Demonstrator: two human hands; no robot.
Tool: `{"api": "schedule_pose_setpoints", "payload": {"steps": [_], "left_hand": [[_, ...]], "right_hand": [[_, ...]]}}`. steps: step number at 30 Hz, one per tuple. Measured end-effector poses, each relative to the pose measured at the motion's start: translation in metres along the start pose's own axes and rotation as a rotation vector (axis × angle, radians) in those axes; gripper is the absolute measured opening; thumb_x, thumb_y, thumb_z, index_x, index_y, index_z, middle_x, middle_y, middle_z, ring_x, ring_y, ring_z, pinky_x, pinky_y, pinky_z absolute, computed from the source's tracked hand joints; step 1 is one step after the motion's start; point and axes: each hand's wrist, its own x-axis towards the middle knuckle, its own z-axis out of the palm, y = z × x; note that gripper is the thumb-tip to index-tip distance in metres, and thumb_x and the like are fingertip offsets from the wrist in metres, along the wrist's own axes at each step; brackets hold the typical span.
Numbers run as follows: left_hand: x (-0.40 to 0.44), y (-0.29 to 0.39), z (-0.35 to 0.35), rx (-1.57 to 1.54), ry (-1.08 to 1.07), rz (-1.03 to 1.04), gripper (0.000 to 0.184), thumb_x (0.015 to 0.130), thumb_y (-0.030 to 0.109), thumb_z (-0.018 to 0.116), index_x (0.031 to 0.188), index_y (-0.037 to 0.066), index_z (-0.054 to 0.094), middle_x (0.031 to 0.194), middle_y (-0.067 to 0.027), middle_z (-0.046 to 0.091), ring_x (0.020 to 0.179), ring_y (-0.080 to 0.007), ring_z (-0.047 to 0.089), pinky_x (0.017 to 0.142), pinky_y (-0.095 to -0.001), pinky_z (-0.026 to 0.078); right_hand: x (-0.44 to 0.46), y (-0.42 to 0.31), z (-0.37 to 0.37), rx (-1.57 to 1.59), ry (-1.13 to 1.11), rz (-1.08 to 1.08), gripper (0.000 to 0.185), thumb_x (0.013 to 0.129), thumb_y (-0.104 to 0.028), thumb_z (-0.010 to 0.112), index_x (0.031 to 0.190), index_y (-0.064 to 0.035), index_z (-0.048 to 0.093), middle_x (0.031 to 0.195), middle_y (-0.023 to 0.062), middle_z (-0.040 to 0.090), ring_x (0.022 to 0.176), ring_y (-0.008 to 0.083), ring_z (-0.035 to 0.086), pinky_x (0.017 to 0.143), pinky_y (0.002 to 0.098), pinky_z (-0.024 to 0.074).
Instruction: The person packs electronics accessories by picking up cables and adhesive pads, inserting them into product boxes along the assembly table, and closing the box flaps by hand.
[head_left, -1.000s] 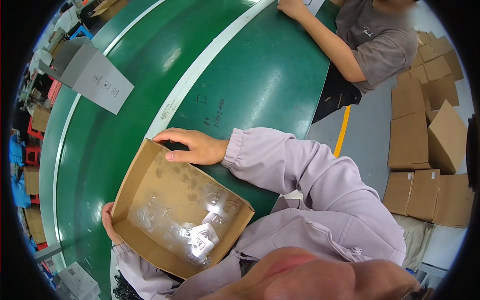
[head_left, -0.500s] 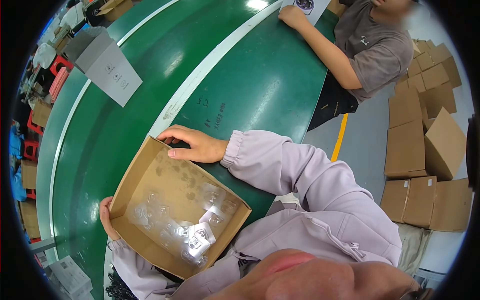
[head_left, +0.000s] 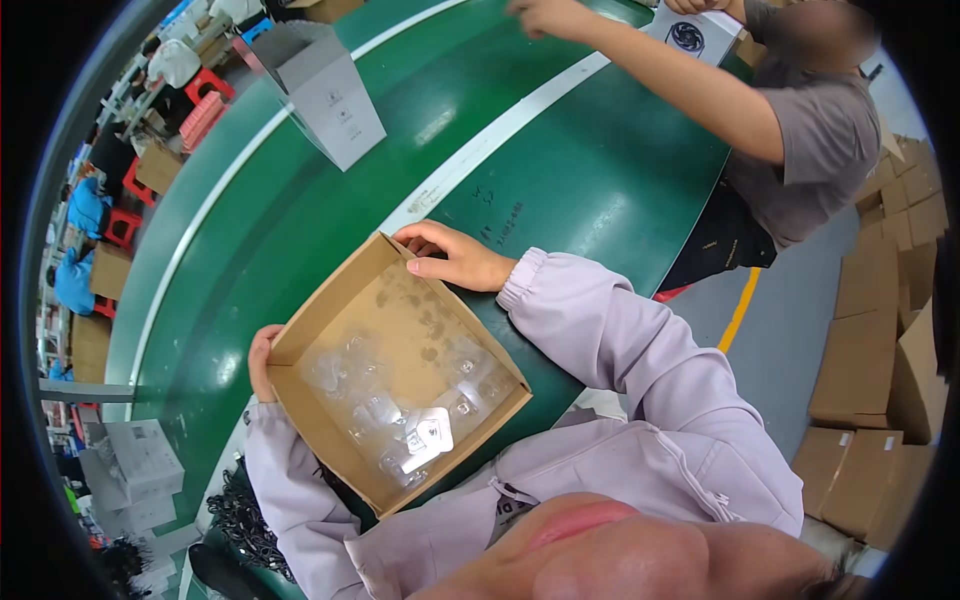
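A shallow open cardboard box (head_left: 330,300) is held tilted between my two hands over the table's near edge. Clear plastic pieces (head_left: 345,370), several of them, lie loose in it, and a shiny whitish flat piece (head_left: 430,430) is among them. At the far corner my right hand (head_left: 455,255) grips the rim, thumb on the inner side and fingers over the outside. My left hand (head_left: 262,362) is closed around the left wall from outside, its palm partly hidden. Dark smudges mark the box's bottom.
A tall white printed carton (head_left: 345,125) stands open on the green surface (head_left: 240,220). Across the table a co-worker's hand (head_left: 555,18) reaches out near a printed box (head_left: 690,35). Black cables (head_left: 250,520) lie at lower left; cardboard cartons (head_left: 850,370) are stacked right.
The view has shifted, so the surroundings appear farther right. The plastic pieces lie differently in the box. The co-worker's arm now stretches left over the green surface.
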Motion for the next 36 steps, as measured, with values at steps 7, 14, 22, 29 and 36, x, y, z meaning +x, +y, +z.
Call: {"api": "schedule_pose_setpoints", "payload": {"steps": [7, 14, 22, 29, 36], "left_hand": [[-0.002, 0.002, 0.000, -0.102, 0.021, -0.050, 0.037, 0.087, 0.033, 0.044, 0.098, -0.001, 0.052, 0.090, -0.0075, 0.058, 0.081, -0.0161, 0.055, 0.073, -0.0264, 0.043], [-0.047, 0.076, 0.002, 1.076, -0.016, -0.025, 0.043, 0.082, 0.030, 0.058, 0.113, 0.001, 0.049, 0.093, -0.0106, 0.059, 0.086, -0.0196, 0.056, 0.077, -0.0299, 0.044], [-0.190, 0.137, 0.010, 1.299, -0.241, -0.326, 0.044, 0.063, 0.021, 0.076, 0.097, 0.003, 0.057, 0.104, -0.0122, 0.054, 0.095, -0.0215, 0.052, 0.082, -0.0314, 0.042], [-0.220, 0.090, 0.014, 1.327, -0.289, 0.018, 0.047, 0.056, 0.024, 0.081, 0.094, 0.006, 0.059, 0.093, -0.0110, 0.048, 0.084, -0.0248, 0.052, 0.074, -0.0307, 0.045], [-0.191, 0.079, -0.012, 1.232, -0.404, -0.093, 0.033, 0.059, 0.016, 0.078, 0.087, 0.009, 0.062, 0.079, -0.0070, 0.047, 0.070, -0.0202, 0.050, 0.065, -0.0289, 0.044]], "right_hand": [[0.002, -0.001, 0.006, 0.013, 0.029, 0.053, 0.043, 0.085, -0.022, 0.056, 0.121, -0.0045, 0.043, 0.108, 0.0075, 0.052, 0.100, 0.0149, 0.048, 0.089, 0.0297, 0.0383], [-0.019, -0.016, -0.011, 0.204, 0.267, 0.073, 0.049, 0.086, -0.028, 0.053, 0.126, -0.0053, 0.037, 0.109, 0.0064, 0.052, 0.097, 0.0149, 0.050, 0.083, 0.0292, 0.0403], [-0.107, -0.040, -0.077, 0.720, 1.045, -0.236, 0.054, 0.087, -0.039, 0.048, 0.130, -0.0113, 0.031, 0.118, 0.0126, 0.050, 0.108, 0.0236, 0.047, 0.091, 0.0368, 0.0356], [-0.176, -0.039, -0.087, 0.759, 1.422, -0.421, 0.051, 0.086, -0.039, 0.049, 0.125, -0.0105, 0.034, 0.120, 0.0112, 0.046, 0.108, 0.0246, 0.046, 0.091, 0.0398, 0.0350], [-0.248, -0.082, -0.093, 0.708, 1.581, -0.526, 0.050, 0.088, -0.035, 0.046, 0.127, -0.0068, 0.031, 0.121, 0.0111, 0.044, 0.111, 0.0216, 0.043, 0.094, 0.0381, 0.0330]]}}
